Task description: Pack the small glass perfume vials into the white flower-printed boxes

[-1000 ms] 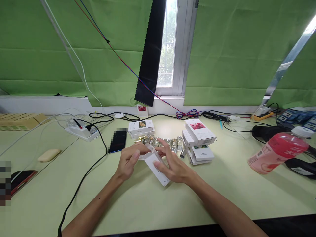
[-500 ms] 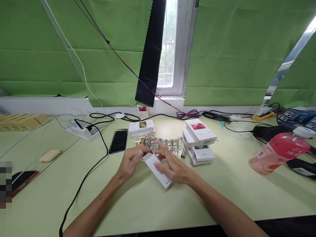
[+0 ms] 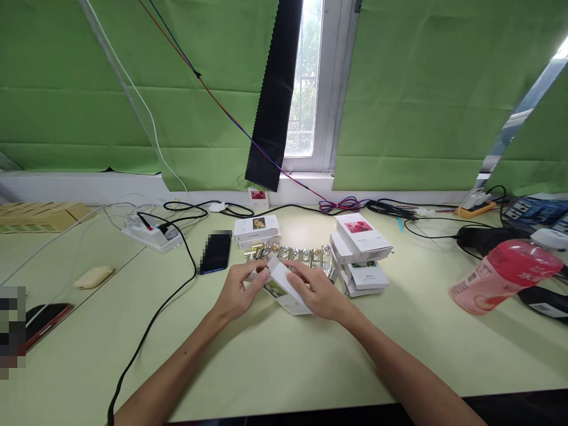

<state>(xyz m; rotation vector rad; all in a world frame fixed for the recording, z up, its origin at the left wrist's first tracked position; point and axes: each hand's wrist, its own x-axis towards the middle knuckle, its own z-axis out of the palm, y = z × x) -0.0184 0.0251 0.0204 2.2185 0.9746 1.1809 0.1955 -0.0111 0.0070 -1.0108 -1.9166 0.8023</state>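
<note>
A small white carton point(image 3: 288, 288) with a green picture on one face is held tilted between my two hands. My left hand point(image 3: 237, 294) pinches its far left end, by the raised end flap. From the other side, my right hand point(image 3: 323, 294) grips the carton with fingers and thumb. Just behind the hands stands a row of small glass bottles point(image 3: 306, 255) with silver and gold tops, partly hidden by my fingers. White cartons point(image 3: 364, 238) are stacked loosely to the right of the bottles. Two more white cartons point(image 3: 256, 229) lie stacked behind the row's left end.
A black phone point(image 3: 216, 251) lies left of the bottles. A black cable point(image 3: 153, 322) runs across the left of the table from a power strip point(image 3: 151, 235). On the right are a pink drink bottle point(image 3: 501, 275) and black cables. A cream case point(image 3: 94, 277) lies far left.
The carton has been turned in my hands, so its pictured face now shows and its end flap points up. My right hand's fingers have closed further round it.
</note>
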